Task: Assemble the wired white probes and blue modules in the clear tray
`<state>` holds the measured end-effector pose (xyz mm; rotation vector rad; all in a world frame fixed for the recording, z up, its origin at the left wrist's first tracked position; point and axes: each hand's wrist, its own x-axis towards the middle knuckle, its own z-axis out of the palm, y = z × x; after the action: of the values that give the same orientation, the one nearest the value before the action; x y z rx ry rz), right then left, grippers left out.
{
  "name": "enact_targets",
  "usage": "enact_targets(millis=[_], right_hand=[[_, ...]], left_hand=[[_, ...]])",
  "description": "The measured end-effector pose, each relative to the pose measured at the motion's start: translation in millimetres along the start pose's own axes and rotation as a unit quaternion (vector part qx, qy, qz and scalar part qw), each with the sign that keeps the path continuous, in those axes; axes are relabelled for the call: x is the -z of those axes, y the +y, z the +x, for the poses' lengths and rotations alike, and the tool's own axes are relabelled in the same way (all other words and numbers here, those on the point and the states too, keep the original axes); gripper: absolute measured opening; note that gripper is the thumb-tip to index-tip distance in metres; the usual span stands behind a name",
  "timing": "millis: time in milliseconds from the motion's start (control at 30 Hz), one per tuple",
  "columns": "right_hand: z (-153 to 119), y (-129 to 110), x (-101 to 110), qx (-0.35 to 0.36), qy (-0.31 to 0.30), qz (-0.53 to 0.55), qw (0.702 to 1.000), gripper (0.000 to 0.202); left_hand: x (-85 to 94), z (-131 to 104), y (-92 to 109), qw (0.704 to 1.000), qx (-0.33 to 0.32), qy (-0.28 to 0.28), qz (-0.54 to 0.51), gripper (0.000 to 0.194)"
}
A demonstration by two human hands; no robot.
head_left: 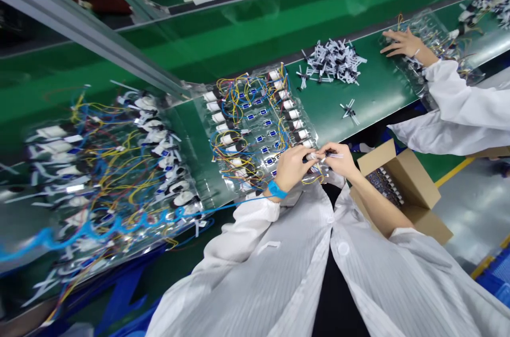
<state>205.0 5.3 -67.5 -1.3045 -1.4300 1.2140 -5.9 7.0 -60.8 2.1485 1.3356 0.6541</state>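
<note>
My left hand (292, 166), with a blue wrist strap, pinches a small white cylindrical part (311, 157) at the near right corner of a clear plastic tray (209, 123). Close beside it, my right hand (338, 159) has its fingers closed on a small piece with white strips (335, 156); its exact kind is partly covered by the fingers. The tray bears rows of white-and-black cylindrical parts (294, 114), yellow, red and blue wires, and small blue rectangular pieces (268, 123) down its middle.
A pile of black pieces with white strips (334, 62) lies on the green bench, one such piece (349, 111) nearer. More wired trays (115, 167) stand left. A coiled blue cord (119, 228) crosses there. A co-worker's hand (406, 44) reaches right. A cardboard box (418, 177) sits below.
</note>
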Motion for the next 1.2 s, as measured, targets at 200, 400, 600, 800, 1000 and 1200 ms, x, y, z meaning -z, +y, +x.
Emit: enact_targets(millis=[200,400,600,800,1000,1200], right_hand=[[-1.6,2.2,-4.3,-0.012,-0.001,0.044,0.999,0.006],[3.0,-2.6,-3.4,0.023,0.004,-0.019,1.000,0.003],[6.9,-6.2,8.8,0.028,-0.027,-0.027,0.999,0.013],[3.2,-2.4,5.7,-0.007,-0.023,-0.061,0.998,0.018],[4.6,-4.7,2.7,0.029,-0.025,-0.058,0.998,0.018],[6.2,1.3,3.3,0.054,-0.027,-0.038,0.997,0.014]], left_hand=[[0.0,0.8,1.4,1.000,0.005,-0.001,0.003,0.023],[1.2,5.0,6.5,1.000,0.016,-0.001,0.010,0.020],[0.1,5.8,6.2,0.999,0.031,0.001,0.008,0.024],[-1.0,5.7,4.2,0.999,0.034,-0.004,0.005,0.023],[-2.9,5.5,1.5,1.000,0.022,0.007,-0.011,0.024],[-6.2,5.6,-1.9,0.998,0.017,0.018,-0.049,0.022]])
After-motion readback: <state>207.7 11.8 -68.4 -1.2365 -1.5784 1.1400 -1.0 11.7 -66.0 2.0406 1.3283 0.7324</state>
